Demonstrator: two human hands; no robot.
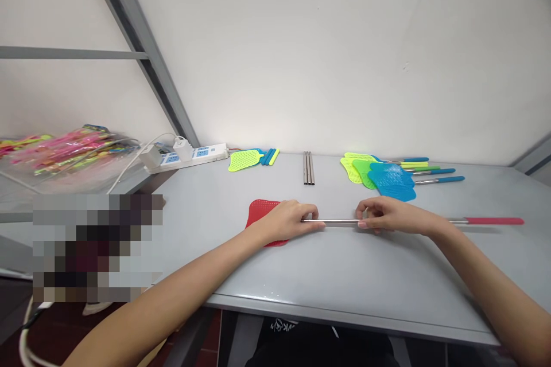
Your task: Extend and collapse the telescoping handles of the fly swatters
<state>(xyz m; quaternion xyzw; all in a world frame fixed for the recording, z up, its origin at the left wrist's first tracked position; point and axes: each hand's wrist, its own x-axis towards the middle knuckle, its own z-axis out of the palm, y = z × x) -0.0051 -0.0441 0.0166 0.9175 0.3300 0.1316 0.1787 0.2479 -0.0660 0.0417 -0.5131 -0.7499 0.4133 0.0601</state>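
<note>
pinching the steel shaft of a red swatter w/ both hands, a person works at a gray table. white lettering on dark clothing below the table's edge is too small & partly cut off to read for sure. left hand, palm down, partly covers the perforated red head, thumb & fingers closed on the shaft just beside it; right hand, fingers curled, grips farther along, apart from the l. one. both forearms angle in from the lower corners. swatter lies l. to r. across the table, red handle at far r., past the r. wrist. behind: three metal tubes, blue swatter at r.
</note>
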